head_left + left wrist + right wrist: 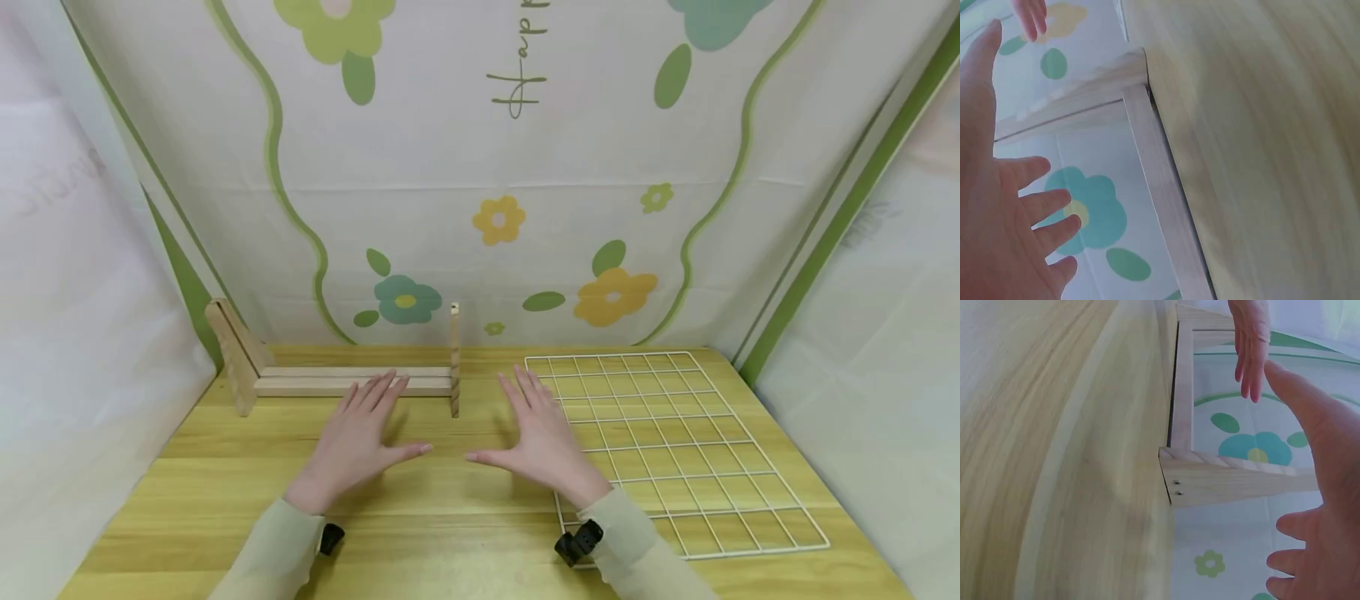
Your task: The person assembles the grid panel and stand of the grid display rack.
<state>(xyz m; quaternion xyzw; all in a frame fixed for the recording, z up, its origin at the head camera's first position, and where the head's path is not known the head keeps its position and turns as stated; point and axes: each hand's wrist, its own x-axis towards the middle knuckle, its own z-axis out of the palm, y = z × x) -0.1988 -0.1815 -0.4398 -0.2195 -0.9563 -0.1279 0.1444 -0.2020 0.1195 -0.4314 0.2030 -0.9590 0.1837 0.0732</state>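
My left hand (352,446) hovers over the table with fingers spread and thumb pointing right, in front of a wooden frame (352,387). That frame has two upright end boards joined by low rails; a groove runs along its left board. In the right wrist view, two screw heads show on the near end board (1210,481). My right hand (543,442) mirrors the left, fingers spread and thumb pointing left, and overlaps the left edge of a white wire grid panel (652,450) in the head view. Both hands hold nothing.
The wooden table (450,533) ends at a printed cloth wall (450,167) with flowers. More cloth hangs at the left (75,292) and right (877,333) sides. The grid lies flat along the table's right side. Each wrist wears a black strap.
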